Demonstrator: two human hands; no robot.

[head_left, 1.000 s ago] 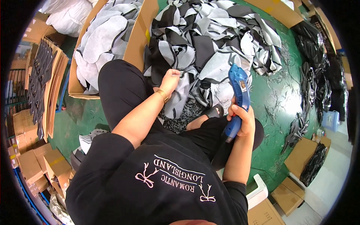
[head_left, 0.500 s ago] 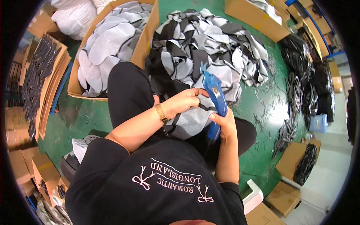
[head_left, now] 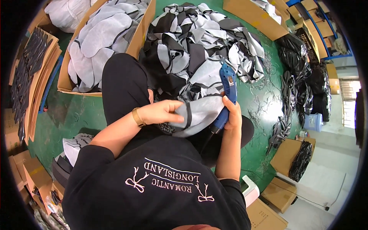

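My right hand (head_left: 232,115) is wrapped round blue electric scissors (head_left: 229,82), their blades pointing away from me and their cord trailing from the near end. A light grey fabric piece (head_left: 205,109) with black edging lies over my lap, just left of the scissors. My left hand (head_left: 161,112) pinches its left edge between thumb and fingers. Beyond the blades spreads a large heap of grey and black fabric (head_left: 199,38) on the floor. The blade tips overlap that heap in view; whether they touch cloth I cannot tell.
At the far left stands a cardboard box (head_left: 142,34) holding stacked grey fabric pieces (head_left: 100,34). Another cardboard box (head_left: 255,19) is at the far right. Black plastic bags (head_left: 297,57) and a light blue bin (head_left: 313,122) line the right side. Thread scraps (head_left: 260,119) litter the green floor.
My left hand has drawn away from the scissors, toward the left and nearer me, with the fabric edge. The scissors have turned slightly. The whole view has shifted a little.
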